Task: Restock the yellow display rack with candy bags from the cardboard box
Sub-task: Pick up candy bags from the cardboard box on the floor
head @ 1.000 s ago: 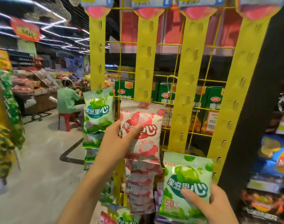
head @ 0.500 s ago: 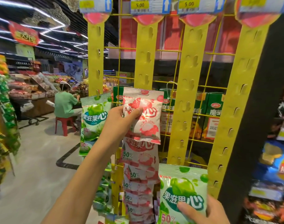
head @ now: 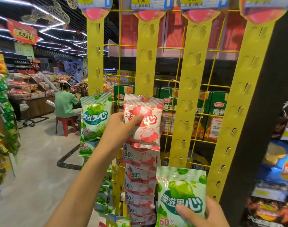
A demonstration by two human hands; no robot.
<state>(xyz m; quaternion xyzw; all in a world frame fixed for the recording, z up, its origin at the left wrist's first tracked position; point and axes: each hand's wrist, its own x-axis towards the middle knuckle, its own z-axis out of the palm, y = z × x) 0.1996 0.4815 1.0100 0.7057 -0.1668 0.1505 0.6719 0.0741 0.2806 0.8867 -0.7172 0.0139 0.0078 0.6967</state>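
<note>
at the centre of the frame the left hand [head: 118, 126] pinches a pink candy bag [head: 148, 128], thumb laid across its front near the upper left corner, the other fingers hidden behind it. the bag's top edge sits at a hook tab on the second strip [head: 147, 51] of the yellow display rack [head: 248, 89]; it looks hooked through its hang hole, though blur makes that hard to confirm. below it a column of pink bags [head: 140, 185] hangs overlapping down the same strip. just left, a hanging green bag [head: 95, 117] is on the first strip [head: 94, 63], with more green ones beneath. in the lower right corner the right hand [head: 210, 215] grips a held green bag [head: 181, 190] upright, thumb pressed on its front, fingers curled behind its right edge, just below the foot of the third strip [head: 191, 71]. price tags [head: 149, 3] reading 5.00 cap the strips along the top edge. at mid left a person in a green shirt [head: 64, 105] sits on a red stool [head: 65, 124].
</note>
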